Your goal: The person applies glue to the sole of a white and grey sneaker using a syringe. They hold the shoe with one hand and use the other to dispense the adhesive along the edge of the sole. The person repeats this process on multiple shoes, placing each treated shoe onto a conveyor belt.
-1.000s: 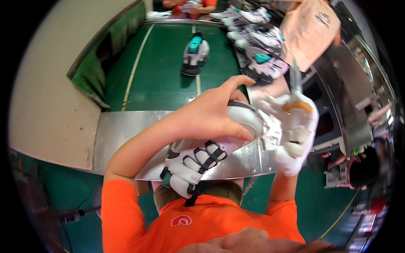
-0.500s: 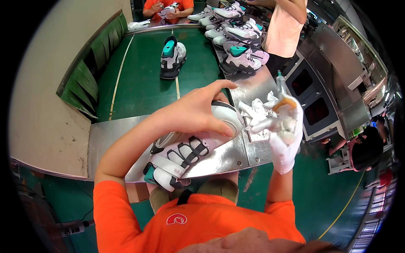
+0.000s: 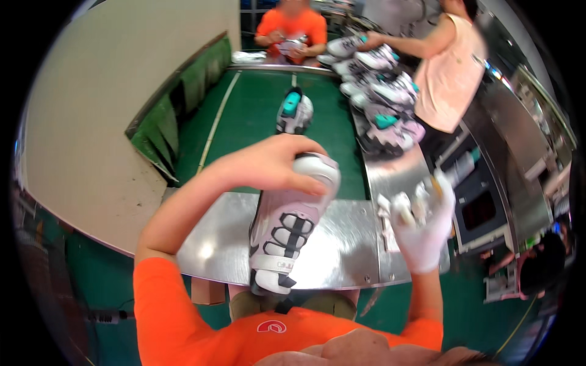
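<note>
My bare left hand (image 3: 282, 163) curls over the far end of a white and lilac sneaker (image 3: 292, 235) with black lacing loops. The shoe tilts over the metal bench edge, its strapped end toward me. Off to the right, my right hand (image 3: 424, 229), in a white glove, is raised above the bench with fingers curled. It holds a blurred translucent bottle (image 3: 459, 171) with a green tip, pointing away from me. Crumpled white tissue (image 3: 384, 207) lies partly hidden behind the glove.
Another sneaker (image 3: 294, 113) with a teal insert stands on the green belt (image 3: 244, 122). Many similar shoes (image 3: 387, 100) are piled on the right ledge. A person in orange (image 3: 293, 27) works across the belt; a person in a peach top (image 3: 452, 73) reaches toward the pile.
The sneaker has swung more upright, its strapped end shifting right. The bottle in my right hand has tipped outward to the right. The person in peach now has a hand at the shoe pile.
</note>
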Motion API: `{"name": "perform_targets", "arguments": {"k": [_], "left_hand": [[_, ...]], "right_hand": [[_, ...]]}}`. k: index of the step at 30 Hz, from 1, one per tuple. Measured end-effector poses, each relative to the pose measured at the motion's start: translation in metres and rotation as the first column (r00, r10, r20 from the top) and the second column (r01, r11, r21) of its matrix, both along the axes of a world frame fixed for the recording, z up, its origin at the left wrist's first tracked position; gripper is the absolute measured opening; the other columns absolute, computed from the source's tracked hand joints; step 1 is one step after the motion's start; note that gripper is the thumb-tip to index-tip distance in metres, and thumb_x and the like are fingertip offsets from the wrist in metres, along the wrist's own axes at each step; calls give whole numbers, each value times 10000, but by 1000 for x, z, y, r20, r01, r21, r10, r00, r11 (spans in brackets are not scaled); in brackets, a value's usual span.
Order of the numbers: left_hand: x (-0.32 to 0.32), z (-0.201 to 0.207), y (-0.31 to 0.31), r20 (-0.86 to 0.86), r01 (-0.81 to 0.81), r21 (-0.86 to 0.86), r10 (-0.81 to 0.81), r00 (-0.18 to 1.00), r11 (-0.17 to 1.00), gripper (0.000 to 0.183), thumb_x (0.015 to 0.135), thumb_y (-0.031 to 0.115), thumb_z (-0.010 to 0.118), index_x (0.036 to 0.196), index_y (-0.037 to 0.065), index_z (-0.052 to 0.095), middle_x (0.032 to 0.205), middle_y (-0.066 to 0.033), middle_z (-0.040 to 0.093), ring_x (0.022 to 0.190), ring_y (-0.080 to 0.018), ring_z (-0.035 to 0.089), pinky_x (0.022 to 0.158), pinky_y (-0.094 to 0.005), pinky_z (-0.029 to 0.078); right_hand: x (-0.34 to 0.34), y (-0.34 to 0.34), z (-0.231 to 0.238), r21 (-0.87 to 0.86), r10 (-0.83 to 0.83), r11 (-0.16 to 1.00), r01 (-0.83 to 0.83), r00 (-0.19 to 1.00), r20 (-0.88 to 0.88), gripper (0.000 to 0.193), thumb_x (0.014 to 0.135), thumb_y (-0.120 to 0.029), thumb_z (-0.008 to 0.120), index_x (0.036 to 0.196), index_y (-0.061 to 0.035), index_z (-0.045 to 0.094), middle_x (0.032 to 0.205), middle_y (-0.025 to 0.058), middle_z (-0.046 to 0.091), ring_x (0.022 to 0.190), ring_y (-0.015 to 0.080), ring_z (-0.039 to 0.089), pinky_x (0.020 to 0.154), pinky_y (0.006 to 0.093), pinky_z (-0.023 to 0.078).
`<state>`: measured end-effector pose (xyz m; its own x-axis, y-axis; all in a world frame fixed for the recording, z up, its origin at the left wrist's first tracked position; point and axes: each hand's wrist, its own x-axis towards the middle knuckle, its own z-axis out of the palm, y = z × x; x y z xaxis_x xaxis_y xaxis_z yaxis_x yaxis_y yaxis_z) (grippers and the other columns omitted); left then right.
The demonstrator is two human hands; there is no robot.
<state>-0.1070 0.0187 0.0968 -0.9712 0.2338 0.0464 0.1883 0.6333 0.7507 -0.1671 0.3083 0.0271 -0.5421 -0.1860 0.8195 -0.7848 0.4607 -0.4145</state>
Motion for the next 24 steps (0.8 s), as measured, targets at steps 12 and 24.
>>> {"name": "perform_targets", "arguments": {"k": [12, 24], "left_hand": [[115, -107, -188, 381, -803, 559, 795, 471, 208, 383, 878, 285, 687, 1076, -42, 664, 945, -97, 702, 823, -164, 668, 656, -272, 517], [-147, -224, -292, 523, -269, 849, 793, 312, -454, 479, 865, 184, 690, 1219, -90, 517, 1192, -240, 612, 1027, -395, 655, 785, -575, 554]], "right_hand": [[37, 62, -193, 170, -248, 968, 186, 829, 502, 764, 653, -31, 763, 1346, 8, 444, 1065, 128, 549, 752, 168, 533, 697, 283, 485], [6, 12, -102, -392, 475, 588, 708, 90, 875, 243, 839, -223, 711, 981, -153, 527, 772, -10, 496, 524, 106, 387, 632, 379, 488]]}}
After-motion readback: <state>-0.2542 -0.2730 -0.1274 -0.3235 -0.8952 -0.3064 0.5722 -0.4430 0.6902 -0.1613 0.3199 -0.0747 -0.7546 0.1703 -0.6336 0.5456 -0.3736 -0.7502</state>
